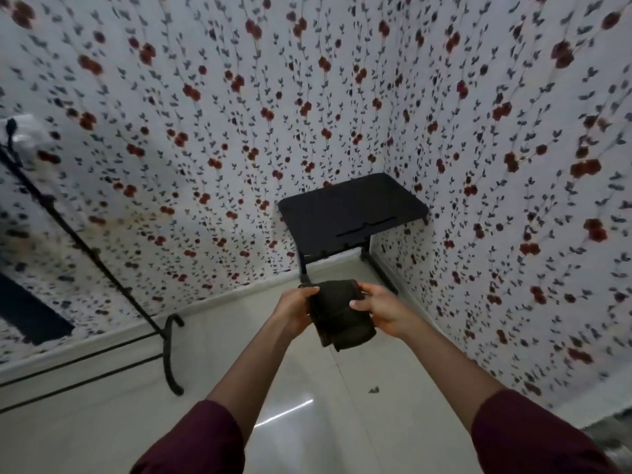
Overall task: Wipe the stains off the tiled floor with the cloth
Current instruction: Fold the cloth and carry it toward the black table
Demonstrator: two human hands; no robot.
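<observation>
A dark folded cloth point(342, 316) hangs in the air in front of me, held between both hands. My left hand point(295, 307) grips its left edge and my right hand point(379, 311) grips its right side, thumb on top. Below lies the glossy cream tiled floor point(307, 388). A small dark stain point(373, 390) sits on a tile under my right forearm, to the right of a grout line.
A small black table point(352, 208) on a wheeled frame stands in the room's corner ahead. A black metal stand with a curved foot point(171, 354) is at the left. Flower-patterned walls close in behind and to the right. Grey fabric shows at the bottom right corner.
</observation>
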